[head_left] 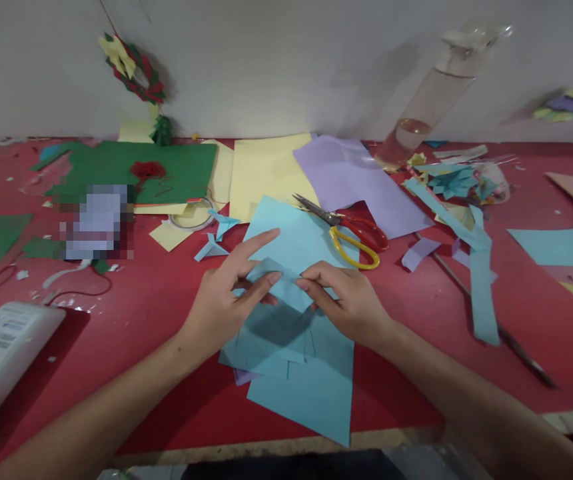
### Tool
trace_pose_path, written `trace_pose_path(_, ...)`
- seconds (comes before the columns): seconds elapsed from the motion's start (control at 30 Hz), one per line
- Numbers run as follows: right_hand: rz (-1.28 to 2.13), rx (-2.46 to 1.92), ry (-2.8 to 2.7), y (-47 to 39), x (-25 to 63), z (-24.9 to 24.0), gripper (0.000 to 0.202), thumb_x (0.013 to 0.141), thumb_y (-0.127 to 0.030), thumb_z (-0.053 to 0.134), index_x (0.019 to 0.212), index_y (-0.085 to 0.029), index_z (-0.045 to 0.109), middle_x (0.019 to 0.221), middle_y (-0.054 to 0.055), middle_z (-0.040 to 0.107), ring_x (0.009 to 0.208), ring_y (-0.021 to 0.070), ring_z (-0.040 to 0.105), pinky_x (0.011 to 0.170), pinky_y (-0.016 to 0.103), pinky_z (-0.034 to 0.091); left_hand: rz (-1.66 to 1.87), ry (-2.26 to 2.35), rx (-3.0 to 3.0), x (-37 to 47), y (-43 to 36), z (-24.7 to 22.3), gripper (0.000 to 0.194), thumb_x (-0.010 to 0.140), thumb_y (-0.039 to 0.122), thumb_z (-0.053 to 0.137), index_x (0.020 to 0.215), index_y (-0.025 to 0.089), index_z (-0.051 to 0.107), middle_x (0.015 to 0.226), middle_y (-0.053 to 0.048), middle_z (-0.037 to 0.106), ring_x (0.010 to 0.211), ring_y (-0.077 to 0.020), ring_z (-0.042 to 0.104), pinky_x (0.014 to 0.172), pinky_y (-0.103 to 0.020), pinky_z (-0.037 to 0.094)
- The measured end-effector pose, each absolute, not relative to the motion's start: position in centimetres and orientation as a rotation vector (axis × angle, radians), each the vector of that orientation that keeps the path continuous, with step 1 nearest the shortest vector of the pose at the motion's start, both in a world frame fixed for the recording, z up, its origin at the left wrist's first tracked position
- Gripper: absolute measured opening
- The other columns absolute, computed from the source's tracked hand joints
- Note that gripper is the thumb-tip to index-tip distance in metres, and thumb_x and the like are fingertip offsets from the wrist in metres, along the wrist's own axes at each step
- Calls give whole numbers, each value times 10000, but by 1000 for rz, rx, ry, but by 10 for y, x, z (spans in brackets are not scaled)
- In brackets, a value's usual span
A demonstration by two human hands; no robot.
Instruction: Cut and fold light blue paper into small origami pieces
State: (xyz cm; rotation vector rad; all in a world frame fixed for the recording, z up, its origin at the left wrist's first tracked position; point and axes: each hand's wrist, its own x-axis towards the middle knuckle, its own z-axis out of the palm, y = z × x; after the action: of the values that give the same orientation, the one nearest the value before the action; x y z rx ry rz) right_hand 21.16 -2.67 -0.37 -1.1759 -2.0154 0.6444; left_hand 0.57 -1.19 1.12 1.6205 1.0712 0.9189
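Note:
Between my two hands a small piece of light blue paper (290,288) is held up above the table. My left hand (236,280) pinches its left side between thumb and fingers, with the index finger stretched out. At its right edge my right hand (344,297) grips it with thumb and fingertips. Beneath lie several light blue sheets (311,387), overlapping, with a bit of purple showing under them. Scissors (346,230) with one red and one yellow handle rest just beyond, partly on a blue sheet. Two small folded blue paper pieces (211,248) lie left of it.
Green paper (181,163), yellow paper (266,167) and purple paper (351,173) lie at the back. A roll of tape (194,217) sits left of centre. A bottle of liquid (421,113) stands back right, near blue strips (484,293) and a thin stick (526,357). A white box (11,360) is left.

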Motion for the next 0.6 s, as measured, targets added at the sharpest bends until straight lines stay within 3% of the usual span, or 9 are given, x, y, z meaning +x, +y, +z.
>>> trace_pose_path(0.13, 706, -1225, -1951, -26, 211, -3, 222, 981, -315, 518, 784, -215, 537, 561, -69, 551, 490, 88, 574, 528, 206, 420, 881, 1057, 1638, 4, -8, 15, 367, 956, 319, 584, 1317, 255, 567, 604, 60, 666, 551, -114, 705, 624, -175, 571)
trace_pose_path(0.4, 828, -1260, -1807, -26, 211, -4, 231, 975, -325, 527, 771, -218, 509, 604, -70, 543, 494, 68, 606, 505, 184, 421, 935, 1092, 1466, 0, -1, 23, 398, 934, 422, 592, 1260, 195, 578, 584, 40, 698, 556, -135, 709, 622, -205, 568)
trace_pose_path(0.5, 844, -1254, -1798, -26, 210, -6, 223, 975, -329, 526, 780, -221, 514, 604, -71, 542, 496, 66, 605, 503, 179, 426, 837, 1069, 1464, 2, 0, 22, 363, 891, 514, 609, 953, 162, 669, 599, 4, 712, 573, -148, 710, 592, -208, 542)
trace_pose_path(0.6, 840, -1237, -1806, -27, 209, -7, 214, 973, -326, 532, 786, -222, 521, 618, -70, 552, 500, 61, 604, 500, 172, 423, 742, 1113, 1528, 3, -1, 21, 476, 927, 503, 553, 607, 156, 616, 576, -19, 707, 556, -121, 675, 552, -188, 477)
